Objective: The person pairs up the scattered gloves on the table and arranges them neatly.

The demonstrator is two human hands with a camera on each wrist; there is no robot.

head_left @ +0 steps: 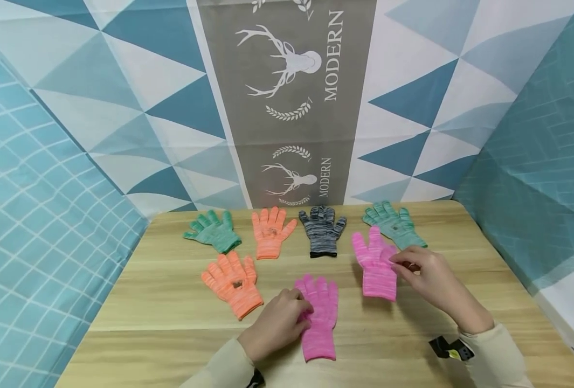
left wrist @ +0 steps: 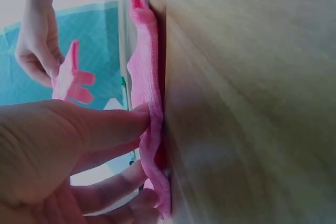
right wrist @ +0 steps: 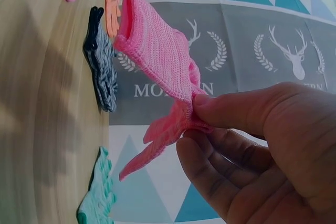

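Note:
My right hand pinches a pink knitted glove by its side, between thumb and fingers. That glove hangs above the table, its cuff toward me in the head view; the right wrist view shows its open cuff and some dangling fingers. A second pink glove lies on the table at front centre, fingers pointing away. My left hand pinches its left edge, with the thumb against the fabric in the left wrist view. Part of this glove's finger side is hidden behind the hand.
Along the back lie a green glove, an orange glove, a black-and-grey glove and another green glove. A second orange glove lies left of my left hand. Patterned cloth rises behind the wooden table.

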